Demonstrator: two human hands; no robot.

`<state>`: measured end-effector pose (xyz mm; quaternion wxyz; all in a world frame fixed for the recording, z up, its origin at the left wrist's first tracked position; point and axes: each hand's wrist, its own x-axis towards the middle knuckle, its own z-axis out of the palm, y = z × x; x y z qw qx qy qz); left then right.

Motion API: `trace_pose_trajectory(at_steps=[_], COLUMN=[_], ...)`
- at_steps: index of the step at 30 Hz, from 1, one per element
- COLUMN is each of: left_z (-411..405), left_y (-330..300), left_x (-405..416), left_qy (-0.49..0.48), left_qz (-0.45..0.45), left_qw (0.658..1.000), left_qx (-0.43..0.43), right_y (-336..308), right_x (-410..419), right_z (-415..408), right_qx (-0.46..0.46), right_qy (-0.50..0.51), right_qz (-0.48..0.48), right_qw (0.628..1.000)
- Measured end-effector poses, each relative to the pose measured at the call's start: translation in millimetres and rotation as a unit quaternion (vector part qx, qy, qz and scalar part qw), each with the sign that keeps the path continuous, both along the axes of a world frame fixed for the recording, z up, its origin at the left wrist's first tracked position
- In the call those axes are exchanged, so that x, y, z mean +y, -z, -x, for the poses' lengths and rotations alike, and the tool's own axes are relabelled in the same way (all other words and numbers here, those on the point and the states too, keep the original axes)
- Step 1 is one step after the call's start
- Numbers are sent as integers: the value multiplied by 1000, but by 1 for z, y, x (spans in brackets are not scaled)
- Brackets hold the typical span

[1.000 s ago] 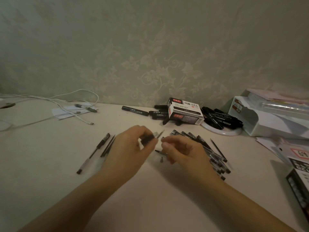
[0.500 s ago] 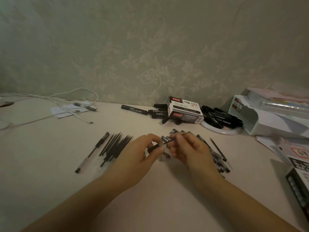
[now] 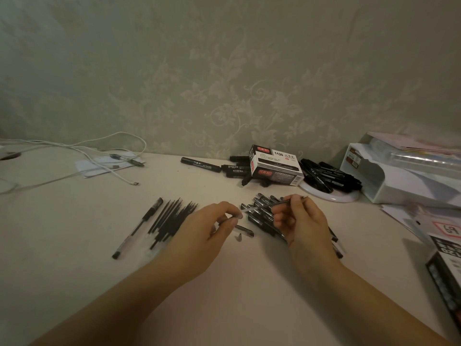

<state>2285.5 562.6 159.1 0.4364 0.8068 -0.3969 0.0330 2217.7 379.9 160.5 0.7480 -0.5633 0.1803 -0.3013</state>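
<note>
Since our hands are parting, the right grip [image 3: 299,221] is pinching the freed refill [image 3: 272,204] and the left grip [image 3: 214,222] is holding its barrel [image 3: 234,217], so dismantling is advancing.

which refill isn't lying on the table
The refill pinched in the right hand, raised over the pens; the other refills lie bunched flat beside the left hand, which grips a pen barrel.

We see both forearms bare right down to the bottom edge of the frame; left hand [image 3: 212,226] and right hand [image 3: 301,221] bare too, slim fingers.
</note>
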Motion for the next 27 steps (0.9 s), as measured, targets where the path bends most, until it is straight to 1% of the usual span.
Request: trace_pose_trajectory(at_steps=[27], left_z=[-3], left_y=[3], left_x=[0], left_qy=[-5], left_qz=[8], left_qw=[1000], left_qx=[23], right_y=[-2], right_x=[3], right_z=[0], right_qx=[-5], right_qy=[-8], right_qz=[10], right_qw=[1000])
